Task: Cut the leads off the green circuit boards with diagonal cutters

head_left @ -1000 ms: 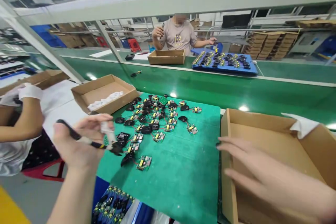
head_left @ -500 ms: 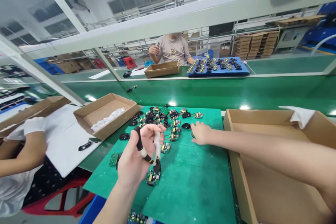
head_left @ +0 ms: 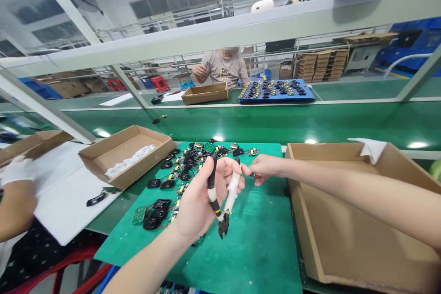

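Observation:
My left hand (head_left: 203, 193) is closed around a pair of pliers (head_left: 223, 227), jaws pointing down and handles wrapped in black and white tape. Close beside its fingertips, my right hand (head_left: 263, 168) is pinched on a small circuit board (head_left: 255, 175); only a sliver of it shows past the fingers. Under both hands lies a green mat (head_left: 262, 243). Several circuit boards wired to black plastic housings (head_left: 159, 213) crowd its left and far parts, some hidden behind my left hand.
A cardboard box (head_left: 306, 220) stands at the right under my forearm. Another box (head_left: 129, 135) with white pieces is at the left. Beside it a co-worker's gloved hand (head_left: 17, 170) rests over a white sheet. Across the bench a person (head_left: 225, 71) sits by a blue tray (head_left: 279, 98).
My left hand has moved right with the pliers, toward my right hand. My right hand's fingers have closed, and the black housing beside them no longer shows. The view has shifted slightly.

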The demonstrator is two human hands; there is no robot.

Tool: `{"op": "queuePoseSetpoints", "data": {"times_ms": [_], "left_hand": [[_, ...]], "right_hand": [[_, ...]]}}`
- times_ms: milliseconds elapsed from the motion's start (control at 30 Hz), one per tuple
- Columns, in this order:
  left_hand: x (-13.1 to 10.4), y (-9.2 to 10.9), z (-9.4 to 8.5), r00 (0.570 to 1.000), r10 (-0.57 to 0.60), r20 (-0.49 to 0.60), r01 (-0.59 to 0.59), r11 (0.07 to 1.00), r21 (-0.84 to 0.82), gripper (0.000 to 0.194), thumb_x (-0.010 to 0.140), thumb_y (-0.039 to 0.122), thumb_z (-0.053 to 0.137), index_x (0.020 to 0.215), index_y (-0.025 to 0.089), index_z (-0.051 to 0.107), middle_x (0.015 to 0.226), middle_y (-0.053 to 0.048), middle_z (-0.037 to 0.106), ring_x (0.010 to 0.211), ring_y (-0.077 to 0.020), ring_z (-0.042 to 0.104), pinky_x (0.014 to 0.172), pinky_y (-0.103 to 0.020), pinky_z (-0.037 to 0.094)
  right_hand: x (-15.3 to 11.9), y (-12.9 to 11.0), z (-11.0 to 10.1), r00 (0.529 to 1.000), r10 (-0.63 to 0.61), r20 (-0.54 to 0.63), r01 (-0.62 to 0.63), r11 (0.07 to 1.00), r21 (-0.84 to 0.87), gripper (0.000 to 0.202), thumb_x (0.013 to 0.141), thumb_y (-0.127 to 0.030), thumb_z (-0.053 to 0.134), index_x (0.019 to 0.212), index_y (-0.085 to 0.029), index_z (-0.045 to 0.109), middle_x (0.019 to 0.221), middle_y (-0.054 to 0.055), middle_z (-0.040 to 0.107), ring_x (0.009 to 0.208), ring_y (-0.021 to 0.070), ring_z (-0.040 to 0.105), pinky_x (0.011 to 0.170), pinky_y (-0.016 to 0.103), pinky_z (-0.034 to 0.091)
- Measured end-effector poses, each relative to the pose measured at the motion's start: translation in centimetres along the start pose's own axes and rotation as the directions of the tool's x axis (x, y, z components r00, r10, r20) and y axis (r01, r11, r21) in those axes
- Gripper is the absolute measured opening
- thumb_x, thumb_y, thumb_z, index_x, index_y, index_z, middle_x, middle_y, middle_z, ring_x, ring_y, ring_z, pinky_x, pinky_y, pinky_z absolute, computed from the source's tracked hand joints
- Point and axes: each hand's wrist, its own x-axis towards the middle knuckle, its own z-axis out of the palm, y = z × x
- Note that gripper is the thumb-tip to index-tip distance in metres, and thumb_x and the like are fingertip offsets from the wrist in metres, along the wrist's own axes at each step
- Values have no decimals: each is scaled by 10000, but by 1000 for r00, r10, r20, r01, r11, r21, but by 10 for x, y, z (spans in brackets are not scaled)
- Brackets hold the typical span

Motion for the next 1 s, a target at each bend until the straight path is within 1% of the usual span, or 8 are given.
{"op": "queuePoseSetpoints", "data": {"times_ms": [67, 133, 233, 400, 467, 633, 867, 1000], "left_hand": [[1, 4, 11, 999, -29, 19, 29, 1000, 4, 502, 748, 643, 733, 750, 143, 689, 853, -133, 661, 726, -224, 590, 620, -307, 482], [3, 6, 22, 998, -53, 39, 54, 999, -8, 513, 750, 645, 728, 739, 133, 698, 796, -136, 645, 695, -219, 588, 611, -307, 482], [13, 5, 43, 998, -58, 38, 61, 995, -83, 574, 806, 686, 617, 731, 122, 698, 825, -168, 643, 697, -255, 616, 613, -367, 516], [41, -2, 96, 997, -82, -1, 77, 940, -333, 874, 860, 884, 140, 681, 141, 563, 836, -136, 602, 646, -195, 582, 515, -308, 488], [52, -5, 117, 997, -76, 5, 72, 912, -404, 776, 932, 798, 185, 670, 140, 505, 842, -115, 582, 653, -170, 581, 541, -284, 484], [72, -16, 152, 987, -160, 30, 150, 822, -549, 440, 1017, 407, 329, 651, 164, 343, 817, -80, 513, 606, -118, 541, 548, -251, 456], [94, -47, 154, 976, -213, -47, 137, 767, -627, 368, 973, 351, 439, 673, 178, 313, 859, -85, 502, 681, -145, 535, 591, -274, 475], [105, -59, 154, 943, -290, -162, 136, 782, -608, 315, 964, 350, 442, 717, 168, 370, 867, -94, 515, 699, -152, 535, 603, -270, 476]], "right_hand": [[-36, 8, -13, 999, -46, -17, 48, 980, 195, 265, 959, -245, 574, 709, -162, 550, 590, -49, 513, 643, 126, 697, 726, 247, 638], [-80, 23, -26, 995, -66, -70, 86, 934, 345, 137, 917, -270, 567, 844, -159, 602, 695, -18, 603, 740, 146, 740, 780, 259, 636], [-147, 57, -34, 973, -130, -192, 223, 752, 620, 305, 782, -340, 668, 1022, -151, 666, 833, 50, 721, 798, 199, 761, 791, 311, 631], [-225, 119, -7, 798, 21, -602, 469, 605, 643, 392, 766, -409, 796, 1100, -247, 669, 1208, 92, 719, 972, 307, 763, 894, 472, 607], [-235, 139, 10, 771, 33, -636, 504, 579, 640, 503, 802, -457, 790, 1230, -250, 626, 1189, 115, 732, 1127, 344, 714, 1021, 535, 539], [-228, 161, 33, 658, 50, -752, 639, 491, 592, 595, 814, -406, 787, 1319, -261, 507, 1280, 155, 705, 1248, 364, 648, 1047, 566, 512], [-217, 158, 45, 690, 161, -706, 620, 371, 691, 773, 760, -442, 818, 1414, -273, 443, 1281, 163, 710, 1201, 386, 675, 988, 568, 555], [-215, 159, 50, 672, 215, -709, 662, 255, 705, 641, 752, -436, 827, 1326, -235, 625, 1189, 135, 751, 1171, 362, 698, 993, 500, 579]]}}
